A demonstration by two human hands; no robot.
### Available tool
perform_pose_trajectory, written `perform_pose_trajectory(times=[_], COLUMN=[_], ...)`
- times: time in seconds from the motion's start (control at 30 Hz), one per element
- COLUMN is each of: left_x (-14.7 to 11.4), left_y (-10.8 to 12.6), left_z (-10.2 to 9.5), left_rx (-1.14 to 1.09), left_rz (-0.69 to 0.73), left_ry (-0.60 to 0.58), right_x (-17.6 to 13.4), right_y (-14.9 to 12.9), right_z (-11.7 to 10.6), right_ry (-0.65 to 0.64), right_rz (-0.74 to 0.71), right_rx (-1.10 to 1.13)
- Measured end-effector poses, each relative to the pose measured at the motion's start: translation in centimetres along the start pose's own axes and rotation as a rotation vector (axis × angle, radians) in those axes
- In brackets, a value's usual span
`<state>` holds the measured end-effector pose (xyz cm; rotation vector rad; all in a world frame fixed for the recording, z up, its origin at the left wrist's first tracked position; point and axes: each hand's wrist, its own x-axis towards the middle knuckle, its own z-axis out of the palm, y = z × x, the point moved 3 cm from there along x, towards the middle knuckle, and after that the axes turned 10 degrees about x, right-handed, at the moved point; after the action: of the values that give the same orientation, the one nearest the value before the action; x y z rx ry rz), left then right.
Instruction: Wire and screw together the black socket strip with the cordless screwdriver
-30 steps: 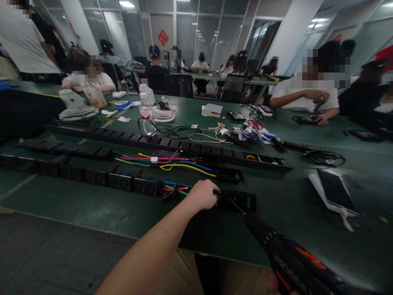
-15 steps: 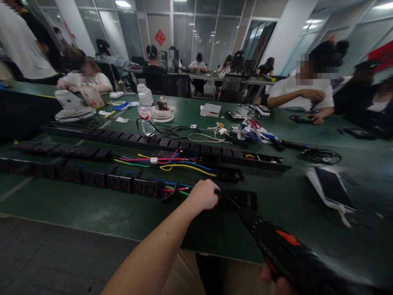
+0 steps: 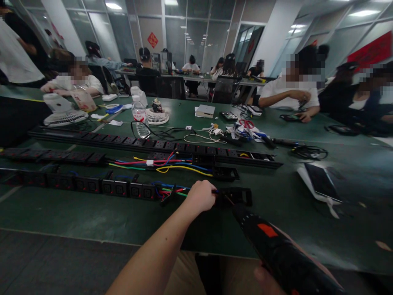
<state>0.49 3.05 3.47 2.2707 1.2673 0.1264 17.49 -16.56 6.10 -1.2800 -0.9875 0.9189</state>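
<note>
My left hand is closed at the left end of a black plastic end piece; its fingertips are partly hidden. Coloured wires run from that hand to the nearest power strip, a row of black sockets with red marks. In my right hand is a black and orange electric screwdriver, pointed forward and left. Its thin bit reaches down to the end piece, though I cannot tell whether it sits in a screw. Behind lies a second strip with loose red, blue and yellow wires.
A longer power strip lies farther back. Beyond it stand a water bottle and white fan parts. Red-handled scissors lie among scraps. A phone and a coiled black cable are on the right. Co-workers sit across the table.
The whole view has shifted slightly, with the scene moving left. The screwdriver has turned a little in my right hand, its bit still at the end piece. My left hand keeps its hold.
</note>
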Motion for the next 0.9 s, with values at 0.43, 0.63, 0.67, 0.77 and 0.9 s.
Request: perform_pose_trajectory(times=[0.43,0.63,0.67,0.77,0.9], left_x=[1.1,1.5,1.5,1.5,1.5], left_y=[-0.7,-1.0,-1.0,-0.9,-0.9], left_z=[0.9,1.2,1.2,1.1,1.1], left_rx=[-0.021,-0.009,-0.009,-0.012,-0.019], left_rz=[0.077,0.078,0.076,0.072,0.071], left_ry=[-0.001,-0.014,-0.017,-0.02,-0.019], right_x=[-0.8,-1.1,-1.1,-0.8,-0.5], right_y=[-6.6,-6.2,-6.1,-5.8,-5.6], right_z=[3.8,3.4,3.3,3.2,3.1], right_ry=[-0.02,-0.113,-0.123,-0.162,-0.234], right_rz=[-0.166,-0.128,-0.118,-0.082,-0.043], right_rx=[-0.65,-0.622,-0.62,-0.615,-0.582])
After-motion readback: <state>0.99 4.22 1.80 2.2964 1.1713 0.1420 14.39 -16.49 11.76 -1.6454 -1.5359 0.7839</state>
